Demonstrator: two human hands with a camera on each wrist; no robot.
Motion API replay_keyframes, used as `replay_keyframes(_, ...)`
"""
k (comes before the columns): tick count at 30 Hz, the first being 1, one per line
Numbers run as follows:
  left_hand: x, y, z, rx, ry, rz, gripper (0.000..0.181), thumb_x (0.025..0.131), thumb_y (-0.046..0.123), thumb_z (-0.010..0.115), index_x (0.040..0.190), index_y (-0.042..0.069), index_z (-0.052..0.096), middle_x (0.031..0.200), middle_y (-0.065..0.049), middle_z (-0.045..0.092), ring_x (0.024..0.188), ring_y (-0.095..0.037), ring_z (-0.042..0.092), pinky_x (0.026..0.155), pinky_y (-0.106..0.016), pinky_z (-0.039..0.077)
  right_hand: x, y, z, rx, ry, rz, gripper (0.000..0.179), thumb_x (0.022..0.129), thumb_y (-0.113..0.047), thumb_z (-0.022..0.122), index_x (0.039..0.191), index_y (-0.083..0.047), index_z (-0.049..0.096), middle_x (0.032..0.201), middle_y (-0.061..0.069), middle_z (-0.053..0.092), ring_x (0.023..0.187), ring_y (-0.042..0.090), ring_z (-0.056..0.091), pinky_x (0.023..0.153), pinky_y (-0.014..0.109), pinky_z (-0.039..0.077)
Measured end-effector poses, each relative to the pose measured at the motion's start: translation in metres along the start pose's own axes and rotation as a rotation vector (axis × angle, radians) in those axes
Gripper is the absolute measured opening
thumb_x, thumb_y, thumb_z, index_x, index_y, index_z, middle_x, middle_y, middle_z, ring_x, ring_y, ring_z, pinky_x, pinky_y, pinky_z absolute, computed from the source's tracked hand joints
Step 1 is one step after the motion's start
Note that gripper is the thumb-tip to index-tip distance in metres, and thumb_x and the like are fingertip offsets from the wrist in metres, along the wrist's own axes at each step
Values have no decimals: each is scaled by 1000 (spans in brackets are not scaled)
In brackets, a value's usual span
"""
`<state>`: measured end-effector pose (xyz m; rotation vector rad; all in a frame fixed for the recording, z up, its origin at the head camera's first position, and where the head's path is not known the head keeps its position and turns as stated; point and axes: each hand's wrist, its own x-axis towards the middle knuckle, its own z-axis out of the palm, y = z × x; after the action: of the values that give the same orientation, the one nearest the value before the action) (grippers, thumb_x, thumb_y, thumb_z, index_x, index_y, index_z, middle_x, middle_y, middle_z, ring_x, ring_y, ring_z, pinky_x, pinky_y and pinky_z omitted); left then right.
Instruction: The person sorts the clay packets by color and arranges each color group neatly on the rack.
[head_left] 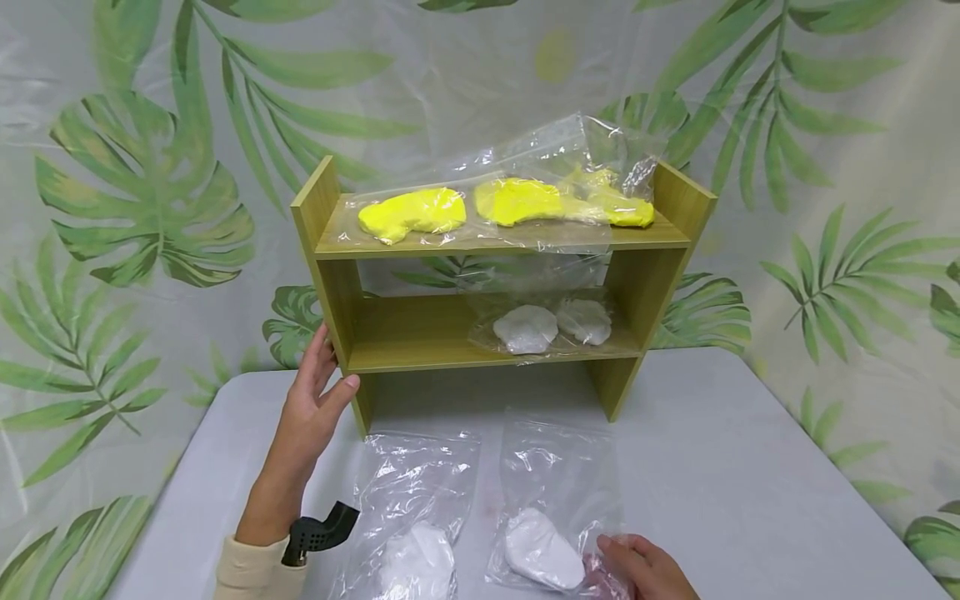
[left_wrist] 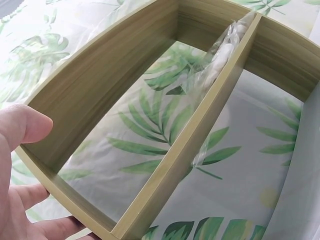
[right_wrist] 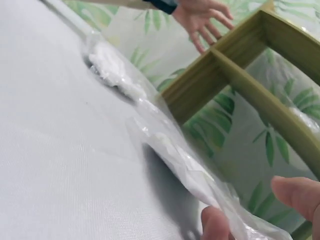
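My left hand point(head_left: 311, 408) is at the left side panel of a wooden shelf point(head_left: 487, 367). Its fingers lie along the panel's outer face, the thumb by the front edge. At the bottom of the head view, my right hand point(head_left: 648, 567) holds the lower right corner of a clear plastic bag point(head_left: 558, 467) containing a flat white lump point(head_left: 542, 550). Pinkish fingers show through the film. In the right wrist view, this bag's near side point(right_wrist: 200, 185) is raised off the table, and a fingertip point(right_wrist: 215, 222) touches it.
A second clear bag point(head_left: 423, 467) with a white lump lies to the left on the white table point(head_left: 697, 467). Bagged yellow lumps point(head_left: 416, 212) rest on the top shelf. Bagged white lumps point(head_left: 525, 329) sit right on the middle shelf. Leaf-patterned cloth point(head_left: 150, 183) hangs behind.
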<state>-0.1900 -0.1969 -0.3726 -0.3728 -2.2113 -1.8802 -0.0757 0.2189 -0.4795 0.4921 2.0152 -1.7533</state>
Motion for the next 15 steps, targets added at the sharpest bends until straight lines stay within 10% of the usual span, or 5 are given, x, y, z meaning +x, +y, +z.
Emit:
replay_keyframes(6,0,-2,0,1,1,7,74,99,15,53,155,31,7,159,-5,19,145,-26,20,106,-57,29,5,-8,8,-297,157,-128,50,83,-41,72,110,0,64,92,4,67,82,15,59,72,30,49)
replay_keyframes(15,0,-1,0,4,1,-1,74,99,15,52,155,34,7,159,-4,19,145,-26,19,106,-58,29,13,-19,10,-431,44,-210,44,81,-32,76,107,1,65,91,3,66,83,16,60,72,32,49)
